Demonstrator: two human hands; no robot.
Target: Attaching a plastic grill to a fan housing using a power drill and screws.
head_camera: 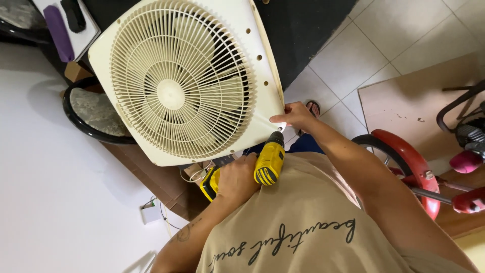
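Note:
A cream square box fan (187, 81) with a round grille is tilted up in front of me. My left hand (236, 178) grips a yellow and black cordless drill (268, 162), whose tip points at the fan's lower right corner. My right hand (295, 115) pinches that same corner of the fan frame, thumb on the front face, right beside the drill's tip. The fan's blades show behind the grille.
A black chair with a grey patterned seat (93, 108) stands left of the fan, by a white wall (45, 192). A red child's tricycle (422, 169) stands on the right. A brown board (409, 106) lies on the tiled floor (384, 35). A dark table (298, 30) is behind the fan.

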